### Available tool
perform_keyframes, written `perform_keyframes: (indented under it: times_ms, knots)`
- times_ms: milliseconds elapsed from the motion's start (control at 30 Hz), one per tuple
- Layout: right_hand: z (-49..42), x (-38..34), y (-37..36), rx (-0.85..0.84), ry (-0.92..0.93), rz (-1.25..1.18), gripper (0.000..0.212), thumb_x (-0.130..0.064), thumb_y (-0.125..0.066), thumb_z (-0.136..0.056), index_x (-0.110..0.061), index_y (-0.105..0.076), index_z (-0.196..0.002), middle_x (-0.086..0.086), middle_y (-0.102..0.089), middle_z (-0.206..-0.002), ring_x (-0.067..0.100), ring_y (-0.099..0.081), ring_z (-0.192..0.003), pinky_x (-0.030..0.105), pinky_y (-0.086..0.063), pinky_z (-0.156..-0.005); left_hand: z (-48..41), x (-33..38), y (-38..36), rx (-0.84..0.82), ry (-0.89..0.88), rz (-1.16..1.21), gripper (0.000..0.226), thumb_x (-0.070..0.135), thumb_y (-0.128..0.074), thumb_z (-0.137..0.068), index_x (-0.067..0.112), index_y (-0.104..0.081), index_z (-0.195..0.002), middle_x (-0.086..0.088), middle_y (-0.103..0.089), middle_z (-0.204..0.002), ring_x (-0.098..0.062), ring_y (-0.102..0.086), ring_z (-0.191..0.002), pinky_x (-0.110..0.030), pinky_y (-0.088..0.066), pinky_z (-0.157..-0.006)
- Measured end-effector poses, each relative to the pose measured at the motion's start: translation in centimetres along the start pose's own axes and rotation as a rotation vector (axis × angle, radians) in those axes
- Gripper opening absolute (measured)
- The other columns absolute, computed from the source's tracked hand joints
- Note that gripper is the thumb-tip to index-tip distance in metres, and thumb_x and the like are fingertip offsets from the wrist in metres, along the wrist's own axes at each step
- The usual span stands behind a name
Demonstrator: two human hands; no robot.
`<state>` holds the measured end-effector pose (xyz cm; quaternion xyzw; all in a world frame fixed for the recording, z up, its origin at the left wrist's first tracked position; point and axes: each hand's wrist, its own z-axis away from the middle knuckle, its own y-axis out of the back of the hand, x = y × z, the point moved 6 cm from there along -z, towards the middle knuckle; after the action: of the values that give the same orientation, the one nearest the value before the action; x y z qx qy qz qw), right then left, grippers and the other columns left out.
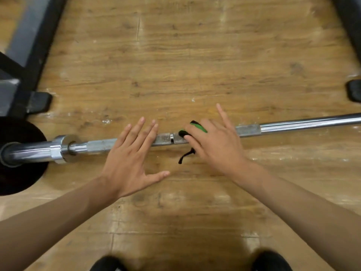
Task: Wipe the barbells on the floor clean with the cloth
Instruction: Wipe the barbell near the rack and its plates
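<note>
The barbell (293, 124) lies on the wooden floor (175, 55), running from the black plate (19, 173) at nine o'clock out toward three o'clock. The left hand (129, 153) is spread over the bar's knurled part, fingers straight and fanned wide, thumb out to the side, holding nothing. Just beside it toward three o'clock, the right hand (216, 145) bends its fingers round the black-and-green cloth (199, 127) on the bar, little finger sticking out toward twelve, and a black tail of cloth trails below the bar.

Floor (185, 65) lies open beyond the barbell (302, 123); plate (17, 173) and frame (33, 55) crowd the left.
</note>
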<state>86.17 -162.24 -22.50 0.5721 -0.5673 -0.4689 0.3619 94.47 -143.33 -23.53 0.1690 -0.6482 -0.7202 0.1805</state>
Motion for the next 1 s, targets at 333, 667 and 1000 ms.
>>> perform_keyframes:
  times_ms: [333,667,1000]
  knots:
    - [6.8,3.7,3.3,-0.135,-0.281,0.089,0.043,-0.036,-0.038,-0.110,-0.009,-0.070,-0.102,0.017,-0.063,-0.090,0.039,-0.059,-0.087,0.052,-0.038,-0.111,5.3,1.1,0.3,-0.086,-0.274,0.052,0.111,0.087,-0.025,-0.093,0.006,-0.008,-0.167,-0.011,-0.009,-0.175,-0.027,-0.006,-0.162,-0.050,-0.012,-0.128]
    - [8.2,-4.4,2.7,-0.268,0.066,-0.061,0.036,-0.039,-0.039,-0.106,-0.022,-0.066,-0.123,0.006,-0.069,-0.106,0.028,-0.070,-0.091,0.053,-0.030,-0.122,8.6,-0.8,-0.1,-0.097,-0.510,0.074,0.095,0.075,-0.027,-0.100,0.008,-0.019,-0.166,-0.017,-0.014,-0.174,-0.037,-0.013,-0.161,-0.056,-0.012,-0.128]
    - [15.7,-1.0,5.4,-0.227,-0.197,-0.044,0.038,-0.031,-0.044,-0.104,-0.009,-0.074,-0.112,0.018,-0.068,-0.103,0.035,-0.061,-0.095,0.050,-0.037,-0.111,10.9,2.3,-1.0,-0.187,-0.792,0.100,0.098,0.074,-0.046,-0.096,0.016,-0.015,-0.168,-0.012,-0.010,-0.175,-0.036,-0.009,-0.161,-0.055,-0.006,-0.128]
